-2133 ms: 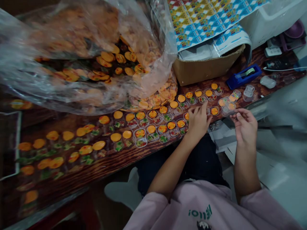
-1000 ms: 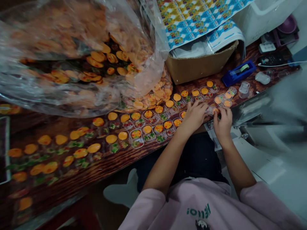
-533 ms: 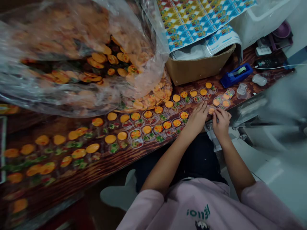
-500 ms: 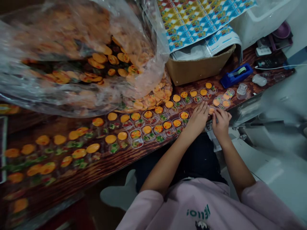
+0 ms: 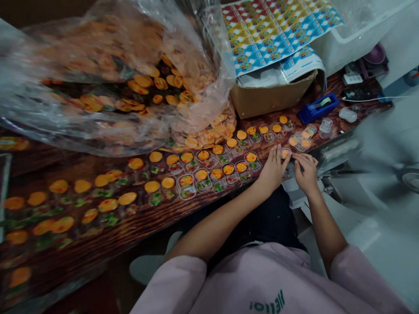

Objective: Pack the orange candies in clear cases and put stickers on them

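At the table's near edge, a small clear plastic case with an orange disc (image 5: 285,153) sits between my two hands. My left hand (image 5: 272,169) grips it from the left, fingers along the far side and thumb close to the disc. The bent fingers of my right hand (image 5: 306,171) press together at its right edge. Just beyond lie a few cases with orange discs (image 5: 305,143). To the left of my left hand, an open clear case (image 5: 251,160) shows an orange disc in one half and green and red bits in the other.
Similar open cases (image 5: 186,186) run in two rows leftward along the dark wood table (image 5: 137,222). Behind them stands a large clear bag of orange discs (image 5: 203,117). A cardboard box (image 5: 271,98) with printed sticker sheets (image 5: 278,35), a blue tape dispenser (image 5: 318,108) and clear empty cases (image 5: 325,126) are farther right.
My left thumb has come up beside the case, where the fingers lay flatter before. My right fingers have shifted slightly rightward to the case's edge. The view has moved a little.
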`<state>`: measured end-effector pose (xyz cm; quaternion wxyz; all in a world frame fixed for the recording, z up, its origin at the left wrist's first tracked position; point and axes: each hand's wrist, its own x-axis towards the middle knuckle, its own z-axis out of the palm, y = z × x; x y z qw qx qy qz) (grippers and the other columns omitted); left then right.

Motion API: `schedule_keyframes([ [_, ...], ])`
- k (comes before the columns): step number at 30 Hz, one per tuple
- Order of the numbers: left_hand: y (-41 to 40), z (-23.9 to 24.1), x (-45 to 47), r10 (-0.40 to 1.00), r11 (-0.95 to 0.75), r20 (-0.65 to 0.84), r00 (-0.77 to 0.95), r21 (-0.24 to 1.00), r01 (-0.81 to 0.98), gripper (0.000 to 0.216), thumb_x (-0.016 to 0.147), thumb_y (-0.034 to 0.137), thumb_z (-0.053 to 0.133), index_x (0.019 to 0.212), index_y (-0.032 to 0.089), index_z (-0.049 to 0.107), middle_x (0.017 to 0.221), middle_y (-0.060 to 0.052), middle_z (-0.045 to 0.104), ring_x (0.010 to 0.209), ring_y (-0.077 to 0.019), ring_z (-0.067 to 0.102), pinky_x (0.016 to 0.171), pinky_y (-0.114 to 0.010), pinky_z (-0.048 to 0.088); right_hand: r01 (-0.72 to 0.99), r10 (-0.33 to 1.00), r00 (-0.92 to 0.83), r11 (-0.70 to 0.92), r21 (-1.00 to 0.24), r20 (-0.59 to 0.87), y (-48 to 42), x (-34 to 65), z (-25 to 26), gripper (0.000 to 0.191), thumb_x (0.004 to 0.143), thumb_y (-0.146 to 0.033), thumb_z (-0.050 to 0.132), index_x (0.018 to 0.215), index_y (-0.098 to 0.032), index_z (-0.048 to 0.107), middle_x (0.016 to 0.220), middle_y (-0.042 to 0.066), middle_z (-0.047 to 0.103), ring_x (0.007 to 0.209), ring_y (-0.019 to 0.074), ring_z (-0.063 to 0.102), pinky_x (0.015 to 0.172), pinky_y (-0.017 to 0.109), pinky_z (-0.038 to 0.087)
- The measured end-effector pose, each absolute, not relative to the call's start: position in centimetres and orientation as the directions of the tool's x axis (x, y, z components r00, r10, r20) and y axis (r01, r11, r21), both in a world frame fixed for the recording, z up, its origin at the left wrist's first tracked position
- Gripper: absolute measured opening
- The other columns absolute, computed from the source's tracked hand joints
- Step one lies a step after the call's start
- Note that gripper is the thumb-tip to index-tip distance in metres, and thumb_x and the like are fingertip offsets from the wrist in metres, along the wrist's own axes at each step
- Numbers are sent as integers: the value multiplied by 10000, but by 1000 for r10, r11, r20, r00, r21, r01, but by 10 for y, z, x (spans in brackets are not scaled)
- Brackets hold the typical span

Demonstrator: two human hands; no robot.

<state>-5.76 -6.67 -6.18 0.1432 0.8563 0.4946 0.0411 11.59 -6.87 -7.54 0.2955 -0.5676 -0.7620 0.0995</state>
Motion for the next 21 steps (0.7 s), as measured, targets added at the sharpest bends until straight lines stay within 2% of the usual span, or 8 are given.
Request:
schedule_keyframes([
  [4, -67, -62, -53, 875, -453, -32, 483, 296, 841, 966, 861, 409, 779, 1647, 127, 294, 1720, -258, 203, 1619, -436, 133, 1297, -644, 141, 772, 903, -79, 323, -548, 422, -59, 114, -74, 317, 1036, -355, 481, 1129, -206, 746, 1225, 122, 753, 1171, 268, 612, 1042, 483, 449],
  [8, -64, -57, -52, 875, -472, 68, 479, 337, 815, 834, 892, 539, 731, 1572, 152, 440, 1694, -280, 268, 1601, -450, 203, 1270, -713, 92, 837, 872, 14, 258, -483, 489, -44, 130, -77, 284, 983, -377, 564, 1125, -193, 727, 1315, 151, 691, 1235, 296, 529, 1083, 518, 410],
  [12, -51, -46, -41, 873, -470, 77, 481, 391, 791, 680, 909, 554, 712, 1420, 120, 594, 1641, -298, 372, 1572, -436, 298, 1285, -632, 183, 897, 918, 25, 155, -415, 396, -22, 155, -77, 299, 900, -408, 657, 1099, -187, 692, 1389, 172, 631, 1265, 328, 458, 1078, 551, 363],
  [16, -54, -38, -37, 860, -505, 171, 481, 416, 756, 654, 943, 532, 676, 1446, 130, 563, 1675, -271, 326, 1579, -402, 301, 1278, -650, 194, 897, 949, -13, 151, -416, 316, -11, 164, -73, 215, 880, -393, 675, 927, -186, 643, 1304, 161, 685, 1229, 311, 451, 1058, 519, 330],
  [18, -76, -37, -44, 866, -499, 263, 425, 432, 751, 608, 978, 484, 634, 1455, 115, 549, 1689, -262, 302, 1585, -374, 299, 1278, -634, 215, 889, 950, -26, 164, -427, 310, -10, 165, -71, 202, 872, -386, 675, 862, -193, 616, 1225, 139, 720, 1193, 298, 466, 1051, 499, 316],
  [21, -137, -45, -68, 892, -434, 357, 278, 505, 746, 455, 1028, 416, 544, 1374, 129, 613, 1651, -241, 395, 1548, -311, 392, 1249, -548, 328, 880, 935, 6, 164, -446, 355, -10, 164, -70, 199, 844, -385, 678, 829, -200, 605, 1177, 120, 738, 1156, 291, 495, 1046, 490, 314],
])
